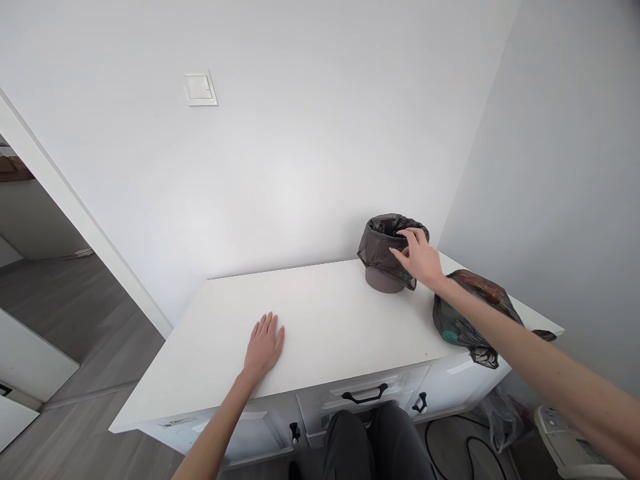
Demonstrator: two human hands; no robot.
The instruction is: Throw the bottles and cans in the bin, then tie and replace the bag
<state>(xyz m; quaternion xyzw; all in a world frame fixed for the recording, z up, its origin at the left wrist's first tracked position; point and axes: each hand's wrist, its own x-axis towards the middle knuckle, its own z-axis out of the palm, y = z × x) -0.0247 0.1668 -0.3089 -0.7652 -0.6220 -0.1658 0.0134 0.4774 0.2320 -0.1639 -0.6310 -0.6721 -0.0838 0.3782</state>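
Observation:
A small round grey bin (383,279) lined with a black plastic bag (381,245) stands at the back right of a white tabletop (320,320). My right hand (419,255) reaches over to the bin, its fingers spread and touching the bag at the rim. My left hand (264,345) lies flat on the tabletop near the front edge, fingers stretched out, holding nothing. A filled dark plastic bag (467,313) lies on the table's right end, partly under my right forearm.
White walls meet in a corner behind the bin, with a light switch (201,89) on the left wall. Below the tabletop are drawers with black handles (365,396). A white appliance (570,440) and cables sit on the floor at the right. An open doorway lies at the left.

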